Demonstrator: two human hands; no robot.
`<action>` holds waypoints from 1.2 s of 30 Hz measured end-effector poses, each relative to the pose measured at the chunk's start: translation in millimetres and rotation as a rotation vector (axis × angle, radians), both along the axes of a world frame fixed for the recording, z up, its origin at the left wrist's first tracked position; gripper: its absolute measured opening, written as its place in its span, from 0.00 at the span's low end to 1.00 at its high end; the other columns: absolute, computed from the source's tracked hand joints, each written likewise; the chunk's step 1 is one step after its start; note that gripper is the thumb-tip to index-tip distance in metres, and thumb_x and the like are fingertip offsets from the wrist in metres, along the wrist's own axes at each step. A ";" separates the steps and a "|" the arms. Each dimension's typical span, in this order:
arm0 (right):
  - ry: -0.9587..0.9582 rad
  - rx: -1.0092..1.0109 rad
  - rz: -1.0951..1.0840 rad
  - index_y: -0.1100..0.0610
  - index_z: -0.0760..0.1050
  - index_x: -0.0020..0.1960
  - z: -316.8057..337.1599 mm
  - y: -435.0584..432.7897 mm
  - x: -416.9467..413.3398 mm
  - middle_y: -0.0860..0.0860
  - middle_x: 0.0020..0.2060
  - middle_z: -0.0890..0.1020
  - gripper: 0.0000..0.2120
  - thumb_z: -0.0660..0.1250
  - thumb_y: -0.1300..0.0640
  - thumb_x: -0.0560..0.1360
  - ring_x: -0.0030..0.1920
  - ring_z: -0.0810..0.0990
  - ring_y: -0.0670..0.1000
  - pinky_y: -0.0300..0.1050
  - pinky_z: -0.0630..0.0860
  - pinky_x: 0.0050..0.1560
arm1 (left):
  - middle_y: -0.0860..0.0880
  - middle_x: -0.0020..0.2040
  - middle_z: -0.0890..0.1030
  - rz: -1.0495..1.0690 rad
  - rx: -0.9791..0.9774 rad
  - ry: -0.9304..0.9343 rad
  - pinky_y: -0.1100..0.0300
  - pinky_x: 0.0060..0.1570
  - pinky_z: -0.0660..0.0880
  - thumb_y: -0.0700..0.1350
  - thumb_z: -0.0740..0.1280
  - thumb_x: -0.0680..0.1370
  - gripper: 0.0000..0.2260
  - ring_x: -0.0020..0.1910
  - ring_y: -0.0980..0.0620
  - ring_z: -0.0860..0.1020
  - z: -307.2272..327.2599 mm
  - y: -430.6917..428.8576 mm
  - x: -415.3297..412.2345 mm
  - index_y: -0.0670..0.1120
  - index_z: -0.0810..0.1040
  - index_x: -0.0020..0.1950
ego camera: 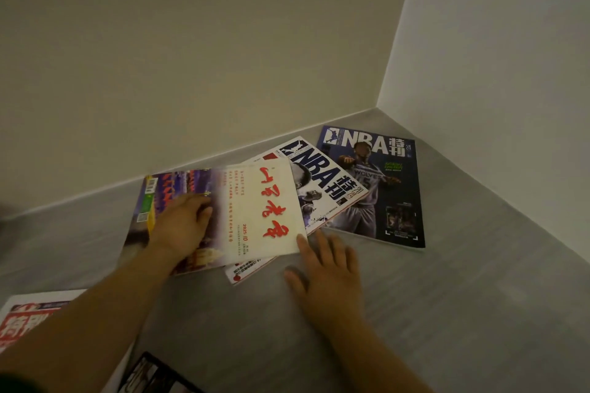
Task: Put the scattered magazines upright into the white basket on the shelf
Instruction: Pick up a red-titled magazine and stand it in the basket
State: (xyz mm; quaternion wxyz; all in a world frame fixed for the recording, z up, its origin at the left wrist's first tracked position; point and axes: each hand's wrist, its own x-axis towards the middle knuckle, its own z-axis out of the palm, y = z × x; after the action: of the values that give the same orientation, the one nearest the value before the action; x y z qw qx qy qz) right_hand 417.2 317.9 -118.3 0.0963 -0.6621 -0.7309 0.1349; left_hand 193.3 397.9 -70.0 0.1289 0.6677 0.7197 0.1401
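The white magazine (265, 210) lies flat on the floor (447, 297), its long side running away from the person. The left hand (183, 226) rests open on it. The right hand (325, 274), open and empty, touches its near corner.

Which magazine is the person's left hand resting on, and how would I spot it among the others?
Start at the corner where the two pale walls meet the grey floor. A fan of overlapping magazines lies left of it; the left hand presses flat on the top one. Unlike the two NBA magazines beside it, its cream cover carries large red brush characters.
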 end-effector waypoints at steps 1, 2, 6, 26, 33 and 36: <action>0.001 -0.001 -0.001 0.44 0.42 0.73 -0.2 0.1 -0.1 0.51 0.76 0.46 0.30 0.44 0.36 0.74 0.74 0.39 0.55 0.52 0.30 0.66 | 0.41 0.66 0.70 -0.021 -0.026 0.058 0.48 0.64 0.65 0.45 0.57 0.78 0.16 0.64 0.42 0.68 -2.2 10.3 1.1 0.43 0.70 0.64; 0.000 0.000 -0.002 0.44 0.42 0.73 -0.5 0.0 0.0 0.51 0.76 0.46 0.30 0.44 0.36 0.74 0.74 0.39 0.54 0.53 0.30 0.66 | 0.42 0.69 0.67 -0.033 -0.058 0.097 0.48 0.66 0.63 0.46 0.56 0.78 0.17 0.67 0.42 0.65 -4.2 20.2 1.3 0.44 0.66 0.67; -0.003 -0.001 -0.011 0.43 0.42 0.72 -0.9 -1.3 -0.1 0.50 0.76 0.46 0.31 0.45 0.35 0.73 0.74 0.38 0.54 0.52 0.29 0.66 | 0.43 0.73 0.62 -0.023 -0.125 0.027 0.45 0.71 0.58 0.52 0.60 0.76 0.23 0.71 0.41 0.61 -6.6 58.8 -6.2 0.47 0.63 0.70; 0.240 0.004 -0.160 0.49 0.49 0.73 17.1 -3.3 -3.5 0.49 0.74 0.58 0.34 0.54 0.36 0.72 0.74 0.52 0.50 0.47 0.42 0.72 | 0.38 0.49 0.80 -0.019 0.175 0.229 0.57 0.38 0.65 0.47 0.60 0.76 0.08 0.47 0.39 0.77 63.4 26.4 -7.9 0.42 0.72 0.46; 0.905 -0.121 -0.372 0.54 0.53 0.73 70.1 -13.2 -14.8 0.56 0.69 0.67 0.32 0.65 0.54 0.74 0.68 0.66 0.56 0.51 0.63 0.67 | 0.34 0.42 0.81 0.111 0.459 0.020 0.55 0.36 0.64 0.49 0.62 0.75 0.08 0.42 0.34 0.78 119.1 -53.2 -50.6 0.45 0.69 0.41; 1.120 -0.137 -0.321 0.57 0.54 0.72 106.9 -11.4 -43.9 0.57 0.69 0.66 0.31 0.65 0.58 0.74 0.68 0.66 0.56 0.48 0.65 0.62 | 0.36 0.39 0.79 0.137 0.531 -0.145 0.55 0.36 0.64 0.48 0.63 0.75 0.11 0.41 0.36 0.76 144.3 -75.8 -58.8 0.46 0.64 0.38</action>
State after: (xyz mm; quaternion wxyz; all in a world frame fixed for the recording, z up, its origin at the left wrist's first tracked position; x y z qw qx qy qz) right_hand 373.2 306.5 -11.4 0.4440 -0.5971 -0.4488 0.4949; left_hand 134.5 322.0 74.3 -0.0092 0.6162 0.6900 0.3796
